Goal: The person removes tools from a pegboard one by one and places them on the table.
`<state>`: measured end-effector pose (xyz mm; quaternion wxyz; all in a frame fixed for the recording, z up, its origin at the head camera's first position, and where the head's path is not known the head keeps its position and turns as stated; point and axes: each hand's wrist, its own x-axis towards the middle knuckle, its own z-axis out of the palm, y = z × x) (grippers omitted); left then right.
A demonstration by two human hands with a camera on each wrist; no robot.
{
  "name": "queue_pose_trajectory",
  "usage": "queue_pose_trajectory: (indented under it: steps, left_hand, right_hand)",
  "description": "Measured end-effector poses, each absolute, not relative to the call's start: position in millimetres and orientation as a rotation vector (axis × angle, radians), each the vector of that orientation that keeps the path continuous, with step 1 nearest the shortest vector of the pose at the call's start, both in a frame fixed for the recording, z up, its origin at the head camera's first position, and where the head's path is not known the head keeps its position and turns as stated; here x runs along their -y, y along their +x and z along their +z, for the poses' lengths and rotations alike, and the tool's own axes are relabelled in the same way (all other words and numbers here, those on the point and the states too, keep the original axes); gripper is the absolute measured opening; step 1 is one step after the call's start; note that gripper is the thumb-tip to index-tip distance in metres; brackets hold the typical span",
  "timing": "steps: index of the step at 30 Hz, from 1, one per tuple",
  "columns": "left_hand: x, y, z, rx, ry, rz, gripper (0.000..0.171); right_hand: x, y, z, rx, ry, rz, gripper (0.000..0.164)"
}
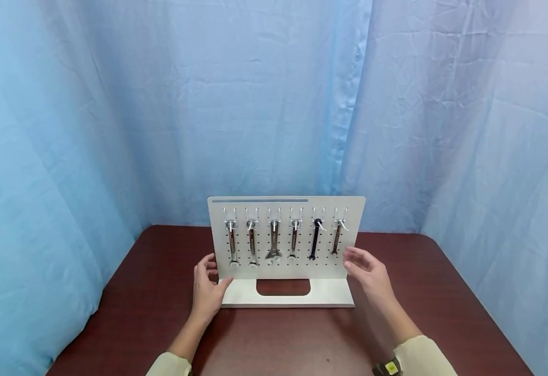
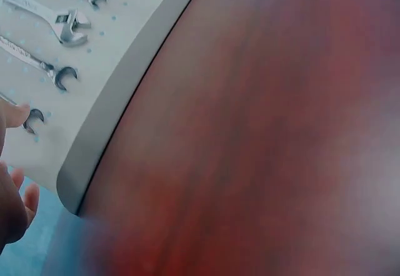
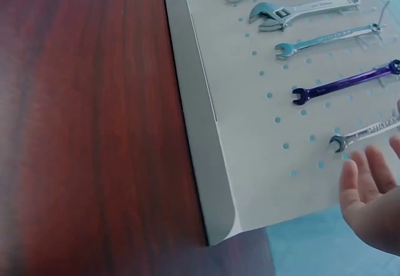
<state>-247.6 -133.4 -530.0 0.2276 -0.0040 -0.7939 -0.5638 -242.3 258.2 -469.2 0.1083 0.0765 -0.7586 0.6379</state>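
- Dark red table (image 1: pixel 283 339), and on it, mid-view, stands the white pegboard (image 1: pixel 285 271)!
- Left hand (image 1: pixel 208 292): thumb and fingers spread wide at the board's left edge, contact hard to tell.
- Right hand (image 1: pixel 372 277): loosely bent fingers, thumb parted, right edge, touch unclear.
- Adjustable wrench (image 1: pixel 274 240) hanging third from left!
- Purple wrench (image 3: pixel 344 83), fifth.
- Small silver wrench (image 1: pixel 337 239), nearest the right fingers.
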Motion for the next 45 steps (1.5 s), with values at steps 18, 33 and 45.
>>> queue_pose_trajectory:
  steps: [18, 33, 45]
  left_hand:
    - [136, -280, -554, 2.265, 0.037, -1.683, 0.047]
    - [139, -286, -554, 2.367, 0.058, -1.545, 0.029]
    - [138, -285, -555, 2.381, 0.064, -1.532, 0.027]
  right_hand:
    - [-240, -271, -449, 2.033, 0.181, 1.696, 0.031]
    - [-220, -283, -443, 2.049, -0.004, 1.794, 0.023]
    - [-215, -276, -438, 2.19, -0.105, 1.897, 0.019]
